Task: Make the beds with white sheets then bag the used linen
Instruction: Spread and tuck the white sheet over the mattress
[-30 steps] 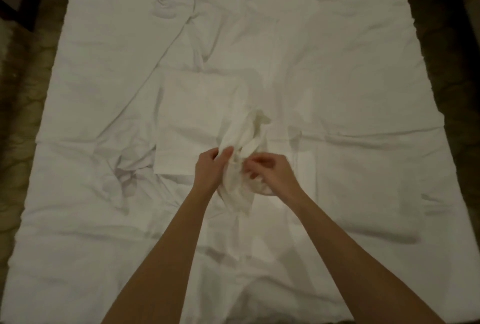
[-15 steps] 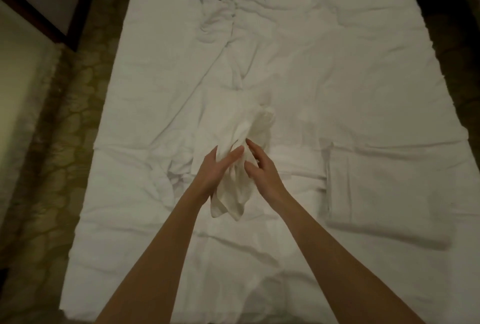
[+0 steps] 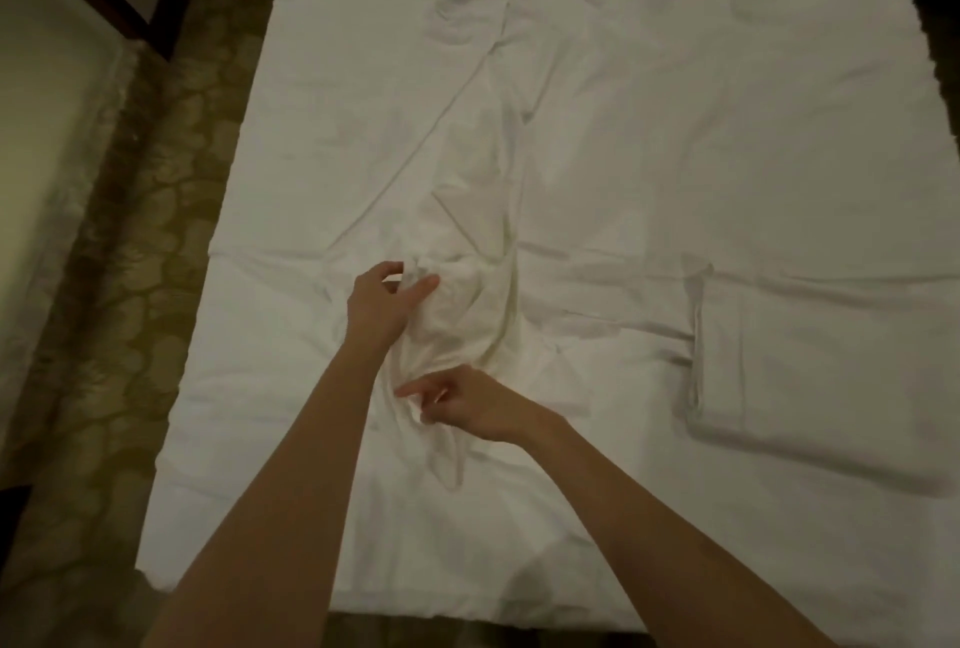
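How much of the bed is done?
Early on. A white sheet covers the bed but is wrinkled. Both hands, left and right, are working a small bunched cloth. A folded sheet waits unopened. No bag is in sight.

Both your bare forearms reach forward from the bottom edge, the left one running up and slightly right, the right one angling up and left so the wrists converge. Your left hand sits farther out, fingers loosely spread and relaxed, thumb apart. Your right hand lies nearer you, index finger pointing left, the other fingers curled under.
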`<state>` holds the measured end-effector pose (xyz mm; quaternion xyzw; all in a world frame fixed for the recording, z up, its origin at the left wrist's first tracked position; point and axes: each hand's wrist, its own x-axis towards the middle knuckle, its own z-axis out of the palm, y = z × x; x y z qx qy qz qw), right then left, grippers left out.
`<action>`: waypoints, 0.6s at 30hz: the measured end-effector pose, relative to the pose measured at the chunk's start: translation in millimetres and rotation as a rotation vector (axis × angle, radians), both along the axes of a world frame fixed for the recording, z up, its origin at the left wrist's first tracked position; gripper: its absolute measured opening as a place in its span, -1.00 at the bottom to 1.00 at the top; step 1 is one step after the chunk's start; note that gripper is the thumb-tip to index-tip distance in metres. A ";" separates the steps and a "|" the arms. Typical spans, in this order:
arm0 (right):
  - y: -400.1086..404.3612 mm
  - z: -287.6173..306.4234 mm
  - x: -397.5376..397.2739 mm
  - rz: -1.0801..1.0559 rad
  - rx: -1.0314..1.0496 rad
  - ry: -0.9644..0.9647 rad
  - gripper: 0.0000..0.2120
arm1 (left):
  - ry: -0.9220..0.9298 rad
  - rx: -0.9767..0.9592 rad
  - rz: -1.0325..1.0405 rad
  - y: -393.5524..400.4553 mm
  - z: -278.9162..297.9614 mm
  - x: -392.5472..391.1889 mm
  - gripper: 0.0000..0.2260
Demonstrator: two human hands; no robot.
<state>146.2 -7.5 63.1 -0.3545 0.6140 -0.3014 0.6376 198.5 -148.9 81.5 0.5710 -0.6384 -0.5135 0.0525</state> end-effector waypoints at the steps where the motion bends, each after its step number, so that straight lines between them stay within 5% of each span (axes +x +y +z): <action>1: 6.4 -5.1 -2.2 -0.072 0.022 -0.049 -0.73 | -0.012 -0.020 0.008 1.7 -3.1 4.6 -0.56; 5: 18.6 -18.3 -33.1 -0.748 0.050 0.107 -0.78 | 0.040 0.042 0.049 -0.4 -7.5 26.1 -0.69; 7: 17.2 -26.2 -52.8 -0.895 0.152 0.167 -0.71 | 0.101 0.106 0.091 -1.1 -2.3 39.2 -0.83; 11: -6.8 -32.3 -54.2 -0.726 0.424 -0.079 -0.41 | 0.075 0.103 0.226 -4.8 0.8 65.9 -0.84; 14: -28.7 -34.4 -33.6 -0.662 0.305 -0.017 -0.70 | 0.022 -0.194 0.373 0.3 -3.3 77.4 -0.62; 16: -40.9 -34.7 -22.1 -0.685 0.228 0.078 -0.87 | 0.042 -0.441 0.388 7.4 0.3 73.5 -0.62; 18: -49.1 -31.3 -13.5 -0.711 0.162 0.047 -0.89 | 0.063 -0.486 0.285 11.2 -3.3 63.5 -0.64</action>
